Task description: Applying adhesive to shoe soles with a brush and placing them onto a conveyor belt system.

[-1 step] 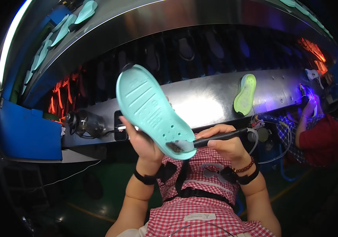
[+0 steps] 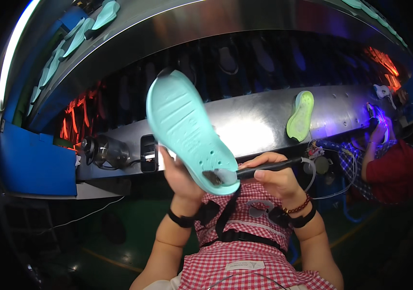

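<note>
My left hand [image 2: 181,180] grips a mint-green shoe sole [image 2: 185,128] from behind and holds it up, tilted, with its flat face toward me. My right hand [image 2: 275,180] is closed around a black-handled brush [image 2: 264,167]. The brush tip rests on the lower end of the sole, where there is a dark smear. Both wrists wear dark bands. My checked red-and-white apron shows below.
A curved metal conveyor shelf [image 2: 245,128] carries a lime-green sole [image 2: 300,116], with dark soles in the tunnel behind. More mint soles [image 2: 78,36] lie on top at upper left. A blue bin [image 2: 32,164], a jar [image 2: 102,152] and a person in red [image 2: 395,169] flank me.
</note>
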A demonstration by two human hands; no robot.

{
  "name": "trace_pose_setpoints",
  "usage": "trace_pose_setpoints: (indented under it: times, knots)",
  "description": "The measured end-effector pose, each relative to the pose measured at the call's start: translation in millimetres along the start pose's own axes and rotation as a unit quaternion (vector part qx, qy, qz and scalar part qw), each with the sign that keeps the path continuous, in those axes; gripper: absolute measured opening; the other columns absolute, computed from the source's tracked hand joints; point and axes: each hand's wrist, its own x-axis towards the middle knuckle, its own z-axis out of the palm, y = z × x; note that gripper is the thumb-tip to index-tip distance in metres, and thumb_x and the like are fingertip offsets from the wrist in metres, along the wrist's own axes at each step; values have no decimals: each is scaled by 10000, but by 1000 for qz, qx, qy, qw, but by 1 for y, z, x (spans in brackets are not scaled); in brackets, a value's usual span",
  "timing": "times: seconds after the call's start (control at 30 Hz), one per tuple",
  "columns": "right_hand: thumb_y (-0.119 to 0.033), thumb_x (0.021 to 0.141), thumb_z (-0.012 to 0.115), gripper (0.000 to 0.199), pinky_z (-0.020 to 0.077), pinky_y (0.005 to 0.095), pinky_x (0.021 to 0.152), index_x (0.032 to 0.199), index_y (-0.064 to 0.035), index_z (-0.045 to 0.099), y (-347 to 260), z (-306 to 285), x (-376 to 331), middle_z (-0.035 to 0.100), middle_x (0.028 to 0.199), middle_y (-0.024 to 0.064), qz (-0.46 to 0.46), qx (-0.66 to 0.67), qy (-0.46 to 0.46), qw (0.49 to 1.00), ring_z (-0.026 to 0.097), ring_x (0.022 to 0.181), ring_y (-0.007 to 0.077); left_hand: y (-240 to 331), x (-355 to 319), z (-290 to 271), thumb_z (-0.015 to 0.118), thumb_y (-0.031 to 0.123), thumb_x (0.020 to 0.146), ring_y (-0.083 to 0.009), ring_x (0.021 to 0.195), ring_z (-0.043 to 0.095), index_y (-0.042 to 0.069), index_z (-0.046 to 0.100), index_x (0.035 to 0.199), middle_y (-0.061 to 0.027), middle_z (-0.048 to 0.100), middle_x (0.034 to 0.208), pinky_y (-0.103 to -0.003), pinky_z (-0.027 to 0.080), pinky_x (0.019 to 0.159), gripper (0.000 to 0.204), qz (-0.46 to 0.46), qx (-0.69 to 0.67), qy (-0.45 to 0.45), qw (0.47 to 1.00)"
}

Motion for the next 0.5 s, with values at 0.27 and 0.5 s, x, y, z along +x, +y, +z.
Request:
trace_pose_setpoints:
  times: [0.27,0.5]
  knots:
    - [50,716,658,251,502,226,701,963,13,641,-37,19,-14,657,915,133,27,-307,-114,944,626,803,136,-4,-11,-35,332,496,878,-371,994,549,-14,346,1292,-222,488,1189,-441,474,833,656,-124,94,-145,977]
    - [39,675,685,220,522,309,763,892,17,653,-46,22,-6,653,908,164,-56,-454,-233,858,647,852,256,13,-1,-30,424,305,895,-220,916,604,-38,388,1242,-180,558,1073,-323,517,767,489,-341,77,-143,926]
